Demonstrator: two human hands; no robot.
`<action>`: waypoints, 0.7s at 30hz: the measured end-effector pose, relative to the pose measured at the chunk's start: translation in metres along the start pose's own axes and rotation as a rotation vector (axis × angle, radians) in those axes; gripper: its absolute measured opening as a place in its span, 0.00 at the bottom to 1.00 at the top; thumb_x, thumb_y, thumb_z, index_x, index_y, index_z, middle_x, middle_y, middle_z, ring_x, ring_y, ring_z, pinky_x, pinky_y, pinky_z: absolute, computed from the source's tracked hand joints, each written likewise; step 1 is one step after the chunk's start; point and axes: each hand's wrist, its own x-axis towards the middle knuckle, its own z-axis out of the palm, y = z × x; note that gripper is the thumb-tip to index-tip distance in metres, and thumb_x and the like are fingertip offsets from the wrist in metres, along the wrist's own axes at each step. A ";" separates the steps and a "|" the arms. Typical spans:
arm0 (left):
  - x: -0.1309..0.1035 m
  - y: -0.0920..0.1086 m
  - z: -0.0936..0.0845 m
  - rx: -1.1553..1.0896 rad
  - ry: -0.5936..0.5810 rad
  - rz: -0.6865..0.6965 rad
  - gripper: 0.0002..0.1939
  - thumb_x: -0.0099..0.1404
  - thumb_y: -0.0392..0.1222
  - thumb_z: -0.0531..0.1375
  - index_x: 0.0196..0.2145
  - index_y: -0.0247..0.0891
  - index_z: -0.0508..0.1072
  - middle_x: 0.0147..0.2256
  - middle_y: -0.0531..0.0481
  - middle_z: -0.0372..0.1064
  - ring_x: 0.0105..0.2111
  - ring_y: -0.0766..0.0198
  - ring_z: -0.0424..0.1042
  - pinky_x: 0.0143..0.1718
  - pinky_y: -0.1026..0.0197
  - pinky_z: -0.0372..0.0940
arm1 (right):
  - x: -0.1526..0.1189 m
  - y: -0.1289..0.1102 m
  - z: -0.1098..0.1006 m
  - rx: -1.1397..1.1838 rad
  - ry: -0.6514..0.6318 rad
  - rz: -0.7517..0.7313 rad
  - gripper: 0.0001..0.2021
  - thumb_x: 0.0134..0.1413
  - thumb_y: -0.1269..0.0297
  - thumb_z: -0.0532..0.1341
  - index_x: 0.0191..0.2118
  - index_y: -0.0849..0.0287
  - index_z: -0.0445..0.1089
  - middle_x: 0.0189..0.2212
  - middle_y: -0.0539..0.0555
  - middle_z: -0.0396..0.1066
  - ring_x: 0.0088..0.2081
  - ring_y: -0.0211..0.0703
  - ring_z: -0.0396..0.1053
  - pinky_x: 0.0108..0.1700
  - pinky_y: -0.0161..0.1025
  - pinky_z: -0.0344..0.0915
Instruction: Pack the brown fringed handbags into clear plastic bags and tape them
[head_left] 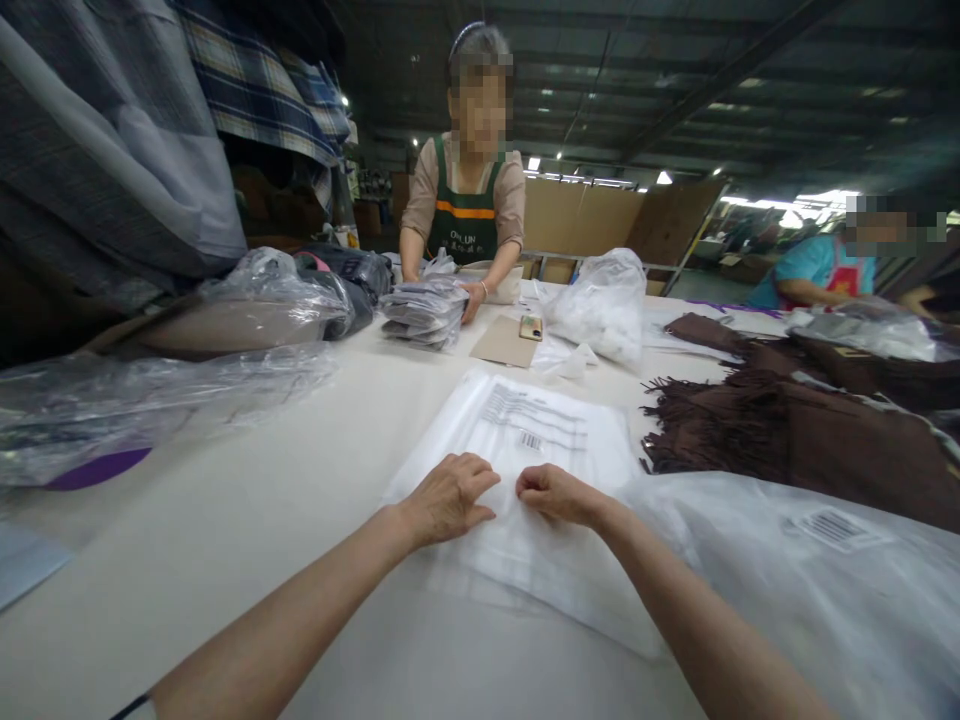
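Note:
A stack of flat, clear plastic bags [465,420], with printed lines of text and a small barcode label [531,440] on top, lies in front of me on the white table. My left hand [454,495] rests over the near left part of the bags, thumb and fingers apart and holding nothing. Just to its right, my right hand [555,492] is closed, its fingertips curled together over the bags. Whether plastic is pinched in those fingers is hidden.
Brown fringed fabric [787,425] and a large plastic bag with a barcode [832,525] lie on the right. Plastic-wrapped goods [262,300] line the left. Across the table [300,450], a co-worker [465,200] handles packed grey items [424,312] near a cardboard sheet [499,342] and phone [531,328].

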 end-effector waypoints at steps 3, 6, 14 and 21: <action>0.002 -0.004 0.005 0.008 -0.018 -0.009 0.15 0.57 0.38 0.66 0.41 0.33 0.70 0.40 0.44 0.71 0.41 0.55 0.70 0.41 0.54 0.65 | -0.001 0.004 -0.002 0.125 -0.024 0.015 0.05 0.47 0.75 0.53 0.27 0.61 0.63 0.16 0.42 0.56 0.17 0.30 0.53 0.20 0.30 0.50; 0.002 -0.007 0.009 0.018 -0.034 -0.007 0.07 0.61 0.38 0.62 0.38 0.33 0.71 0.37 0.45 0.72 0.39 0.57 0.70 0.40 0.55 0.65 | -0.002 0.006 -0.002 0.206 -0.022 0.019 0.04 0.43 0.73 0.52 0.26 0.60 0.63 0.15 0.42 0.56 0.17 0.30 0.52 0.20 0.30 0.49; 0.006 -0.012 0.011 0.021 -0.035 -0.010 0.07 0.62 0.37 0.61 0.26 0.36 0.69 0.29 0.52 0.69 0.31 0.63 0.68 0.33 0.62 0.60 | -0.003 0.008 0.002 0.265 -0.006 0.024 0.04 0.41 0.71 0.52 0.26 0.59 0.62 0.14 0.42 0.54 0.17 0.30 0.51 0.20 0.30 0.48; 0.010 -0.015 0.011 0.024 0.035 -0.043 0.12 0.67 0.39 0.54 0.25 0.37 0.66 0.24 0.55 0.65 0.27 0.66 0.65 0.29 0.66 0.58 | -0.012 -0.001 0.004 0.157 0.123 -0.012 0.07 0.52 0.64 0.54 0.28 0.60 0.65 0.19 0.45 0.60 0.22 0.33 0.57 0.25 0.32 0.55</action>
